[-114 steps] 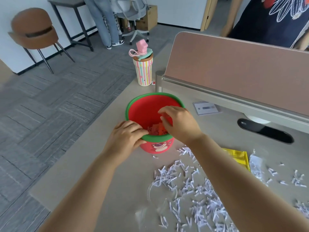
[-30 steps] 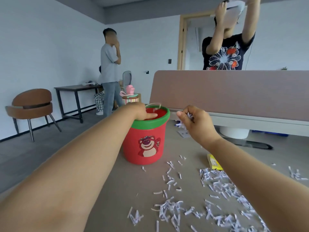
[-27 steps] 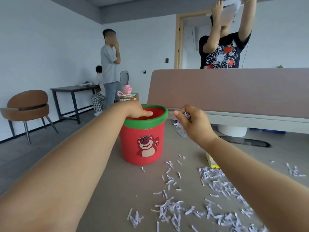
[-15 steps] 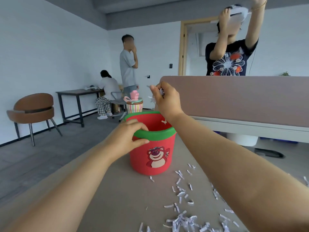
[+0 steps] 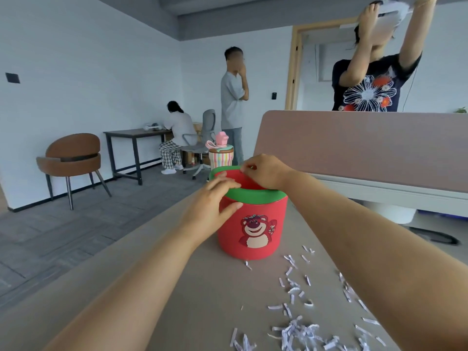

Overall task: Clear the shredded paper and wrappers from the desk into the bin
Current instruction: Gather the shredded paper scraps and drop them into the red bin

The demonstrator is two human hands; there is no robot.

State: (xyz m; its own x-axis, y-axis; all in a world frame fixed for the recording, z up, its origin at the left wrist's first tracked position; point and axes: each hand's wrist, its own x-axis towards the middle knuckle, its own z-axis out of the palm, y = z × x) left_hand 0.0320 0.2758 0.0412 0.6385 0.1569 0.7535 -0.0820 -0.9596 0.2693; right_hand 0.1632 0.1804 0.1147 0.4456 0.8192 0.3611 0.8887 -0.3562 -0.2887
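A red bin point(image 5: 228, 239) with a green rim and a bear picture stands on the brown desk point(image 5: 197, 307). My left hand point(image 5: 210, 201) grips its near-left rim, thumb outside on the wall and fingers over the edge. Over the bin's mouth by the far rim, my right hand point(image 5: 266, 171) has its fingertips pinched together, and no paper shows in them. White shredded paper point(image 5: 296, 333) lies scattered on the desk to the right of the bin and toward me. No wrapper is in view.
A striped cup point(image 5: 220, 155) with a pink lid stands behind the bin. A pink-brown divider panel point(image 5: 367, 148) closes the desk's far side, with a person point(image 5: 367, 89) standing behind it. The desk's left edge drops to the floor, where a brown chair point(image 5: 72, 158) stands.
My right hand has come down from above the bin, where it held shreds, to the bin's mouth. My left hand stays on the rim. The view has swung slightly left.
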